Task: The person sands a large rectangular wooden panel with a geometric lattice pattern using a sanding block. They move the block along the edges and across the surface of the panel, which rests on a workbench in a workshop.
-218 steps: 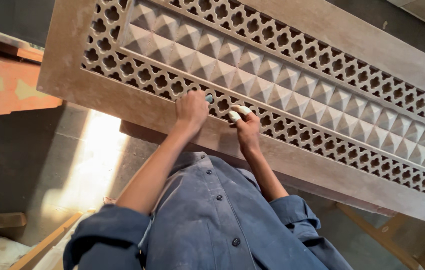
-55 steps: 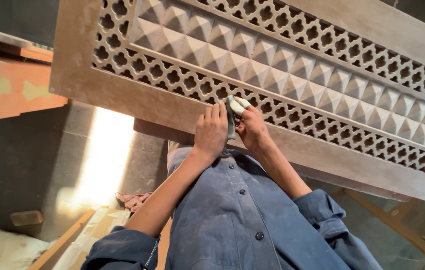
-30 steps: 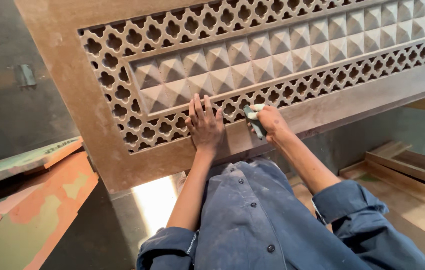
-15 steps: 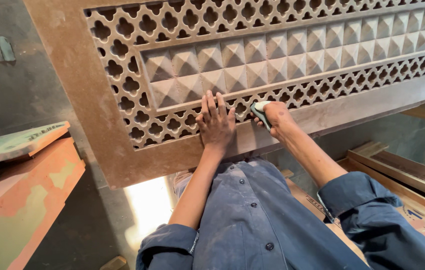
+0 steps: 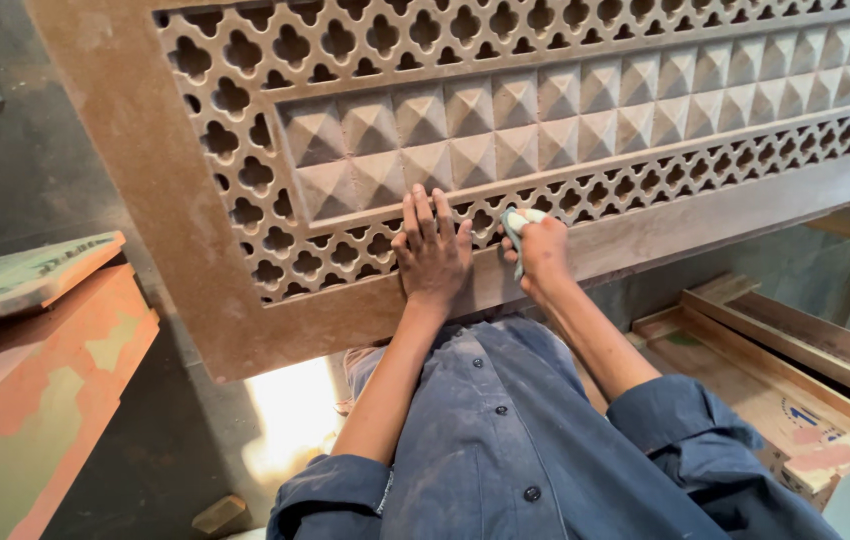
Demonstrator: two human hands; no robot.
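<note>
With the left hand (image 5: 432, 255) spread flat on the carved wooden lattice panel (image 5: 505, 140) and the right hand (image 5: 543, 252) at its three o'clock pinching folded sandpaper (image 5: 515, 228) against the fretwork, hard rubbing likely chips thin lattice edges.

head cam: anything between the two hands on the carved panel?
Nothing loose. Between the left hand and the right hand, which grips a folded abrasive pad, only the carved panel shows: bare pierced lattice and lower rail, head view.
</note>
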